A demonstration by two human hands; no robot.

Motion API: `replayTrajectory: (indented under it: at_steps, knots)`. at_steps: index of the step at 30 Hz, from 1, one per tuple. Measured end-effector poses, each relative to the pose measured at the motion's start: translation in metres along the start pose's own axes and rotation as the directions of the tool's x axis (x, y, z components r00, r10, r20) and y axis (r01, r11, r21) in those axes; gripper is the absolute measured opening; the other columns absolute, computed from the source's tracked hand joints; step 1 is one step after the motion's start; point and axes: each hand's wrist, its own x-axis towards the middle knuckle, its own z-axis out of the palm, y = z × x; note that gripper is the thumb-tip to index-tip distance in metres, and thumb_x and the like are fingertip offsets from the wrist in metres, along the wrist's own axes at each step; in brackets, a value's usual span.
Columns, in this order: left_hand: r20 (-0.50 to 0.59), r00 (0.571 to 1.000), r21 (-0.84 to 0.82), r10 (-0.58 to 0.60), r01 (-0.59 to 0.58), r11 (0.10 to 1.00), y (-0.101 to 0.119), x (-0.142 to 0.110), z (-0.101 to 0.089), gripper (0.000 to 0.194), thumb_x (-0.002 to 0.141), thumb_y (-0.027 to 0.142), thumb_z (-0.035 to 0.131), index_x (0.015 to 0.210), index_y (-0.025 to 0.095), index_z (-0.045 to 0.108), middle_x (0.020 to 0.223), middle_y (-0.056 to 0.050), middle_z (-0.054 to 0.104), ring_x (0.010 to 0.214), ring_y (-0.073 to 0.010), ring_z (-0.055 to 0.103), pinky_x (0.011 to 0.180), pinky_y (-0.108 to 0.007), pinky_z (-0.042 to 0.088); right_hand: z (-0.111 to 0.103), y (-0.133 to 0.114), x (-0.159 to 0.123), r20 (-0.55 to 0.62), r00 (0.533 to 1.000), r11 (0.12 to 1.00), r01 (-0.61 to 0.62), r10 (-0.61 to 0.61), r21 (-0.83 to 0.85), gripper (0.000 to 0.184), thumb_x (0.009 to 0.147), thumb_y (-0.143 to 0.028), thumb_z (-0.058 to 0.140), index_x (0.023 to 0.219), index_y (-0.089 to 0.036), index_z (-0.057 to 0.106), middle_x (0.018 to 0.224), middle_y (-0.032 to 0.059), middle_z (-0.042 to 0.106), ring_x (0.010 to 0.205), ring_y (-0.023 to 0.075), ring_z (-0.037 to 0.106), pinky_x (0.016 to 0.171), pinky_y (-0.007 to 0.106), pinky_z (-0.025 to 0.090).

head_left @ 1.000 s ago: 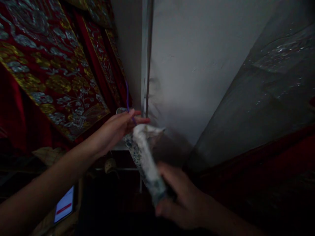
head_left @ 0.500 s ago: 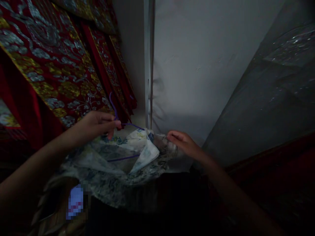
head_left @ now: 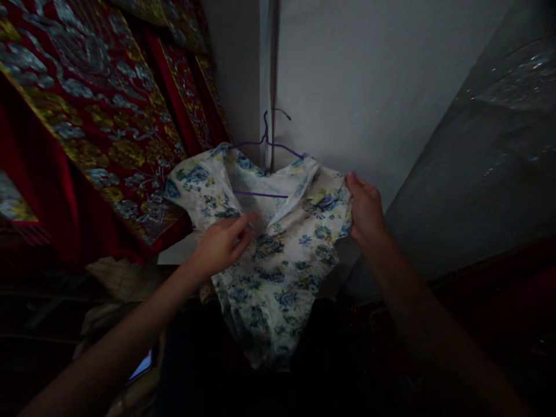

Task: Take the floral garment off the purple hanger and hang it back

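A white short-sleeved blouse (head_left: 278, 278) with blue and yellow flowers hangs spread in front of me. Inside its shoulders sits a thin purple hanger (head_left: 284, 147), whose lower bar crosses the V neckline. The hanger's hook stands upright beside a dark wall hook (head_left: 282, 111); whether they touch I cannot tell. My left hand (head_left: 226, 240) is at the front of the blouse by the bottom of the neckline, index finger stretched out and the others loosely bent. At the right sleeve edge, my right hand (head_left: 367, 205) pinches the fabric between thumb and fingers.
Red cloth embroidered in gold and silver (head_left: 125, 139) hangs at the left. Behind the blouse is a pale wall (head_left: 356, 75) with a vertical strip (head_left: 268, 58). Clear plastic sheeting (head_left: 490, 156) covers the right side. A lit phone (head_left: 141, 366) lies low at the left.
The blouse, bunched and tilted before, now hangs spread and facing me with the hanger upright. My left hand has left the hanger for the neckline; my right hand has moved out to the sleeve.
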Motion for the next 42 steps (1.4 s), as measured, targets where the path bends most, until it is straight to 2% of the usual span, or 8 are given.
replayTrajectory:
  at_steps: [5, 10, 14, 16, 19, 23, 37, 42]
  knots:
    - [0.367, 0.920, -0.091, -0.139, 0.184, 0.979, 0.002, -0.037, 0.062, 0.033, 0.099, 0.038, 0.052, 0.126, 0.024, 0.066, 0.092, -0.008, 0.075, 0.085, -0.0259, 0.071, 0.074, -0.033, 0.050, -0.038, 0.017, -0.028, -0.093, 0.993, 0.996, -0.079, 0.075, -0.041, 0.040, 0.072, -0.057, 0.079, 0.081, -0.023, 0.062, 0.068, 0.0010, 0.068, 0.073, 0.0235, 0.072, 0.059, 0.032, 0.057]
    - [0.185, 0.935, -0.322, -0.303, 0.349, 0.880, 0.031, -0.073, 0.100, 0.019, 0.093, 0.037, 0.061, 0.089, 0.020, 0.068, 0.085, -0.007, 0.071, 0.084, -0.0246, 0.068, 0.076, -0.032, 0.049, -0.056, 0.041, -0.040, -0.210, 0.977, 0.982, -0.011, -0.029, -0.186, 0.034, 0.075, -0.050, 0.075, 0.092, -0.022, 0.065, 0.095, 0.0058, 0.072, 0.095, 0.0245, 0.069, 0.079, 0.037, 0.056]
    - [-0.037, 0.832, -0.554, -0.554, 0.444, 0.704, 0.064, -0.087, 0.120, 0.009, 0.089, 0.025, 0.060, 0.082, 0.020, 0.057, 0.077, -0.001, 0.063, 0.074, -0.0178, 0.063, 0.073, -0.029, 0.050, -0.043, 0.053, -0.103, -0.255, 0.931, 0.900, 0.139, -0.261, -0.412, 0.039, 0.078, -0.038, 0.074, 0.111, -0.021, 0.065, 0.124, 0.0101, 0.065, 0.111, 0.0238, 0.062, 0.095, 0.040, 0.050]
    - [-0.058, 0.758, -0.690, -0.649, 0.439, 0.575, 0.083, -0.089, 0.127, 0.011, 0.089, 0.022, 0.060, 0.100, 0.020, 0.058, 0.078, 0.001, 0.062, 0.072, -0.0154, 0.063, 0.072, -0.027, 0.051, -0.033, 0.060, -0.154, -0.179, 0.979, 0.916, 0.019, -0.098, -0.401, 0.026, 0.086, -0.041, 0.067, 0.102, -0.020, 0.067, 0.108, 0.0096, 0.069, 0.101, 0.0241, 0.065, 0.091, 0.040, 0.052]
    - [-0.019, 0.683, -0.871, -0.730, 0.348, 0.348, 0.112, -0.090, 0.134, 0.056, 0.089, 0.021, 0.063, 0.140, 0.022, 0.040, 0.092, -0.001, 0.066, 0.081, -0.0148, 0.067, 0.080, -0.027, 0.055, -0.023, 0.075, -0.224, -0.015, 0.984, 0.885, -0.164, 0.175, -0.436, 0.028, 0.087, -0.043, 0.068, 0.104, -0.021, 0.069, 0.108, 0.0103, 0.072, 0.101, 0.0258, 0.067, 0.090, 0.042, 0.054]
    - [0.026, 0.640, -0.962, -0.768, 0.224, 0.154, 0.142, -0.091, 0.135, 0.076, 0.088, 0.022, 0.065, 0.152, 0.023, 0.025, 0.098, -0.005, 0.070, 0.091, -0.0167, 0.071, 0.088, -0.030, 0.057, -0.019, 0.087, -0.257, 0.038, 0.971, 0.880, -0.196, 0.235, -0.433, 0.033, 0.088, -0.045, 0.068, 0.109, -0.020, 0.066, 0.106, 0.0098, 0.072, 0.098, 0.0250, 0.069, 0.088, 0.040, 0.056]
    - [0.002, 0.626, -0.889, -0.780, 0.358, 0.285, 0.143, -0.103, 0.128, 0.058, 0.092, 0.027, 0.066, 0.145, 0.023, 0.043, 0.094, -0.004, 0.075, 0.090, -0.0177, 0.074, 0.092, -0.034, 0.058, -0.010, 0.092, -0.253, -0.022, 0.999, 0.832, 0.014, -0.032, -0.555, 0.016, 0.096, -0.036, 0.057, 0.090, -0.023, 0.064, 0.086, 0.0053, 0.066, 0.083, 0.0216, 0.064, 0.079, 0.037, 0.053]
    - [0.002, 0.668, -0.865, -0.744, 0.375, 0.334, 0.139, -0.106, 0.127, 0.038, 0.092, 0.022, 0.063, 0.129, 0.022, 0.054, 0.096, -0.006, 0.073, 0.091, -0.0183, 0.073, 0.092, -0.034, 0.057, -0.018, 0.097, -0.219, 0.123, 0.960, 0.740, 0.273, -0.251, -0.614, 0.012, 0.099, -0.029, 0.048, 0.092, -0.024, 0.056, 0.086, 0.0046, 0.061, 0.083, 0.0206, 0.061, 0.076, 0.035, 0.052]
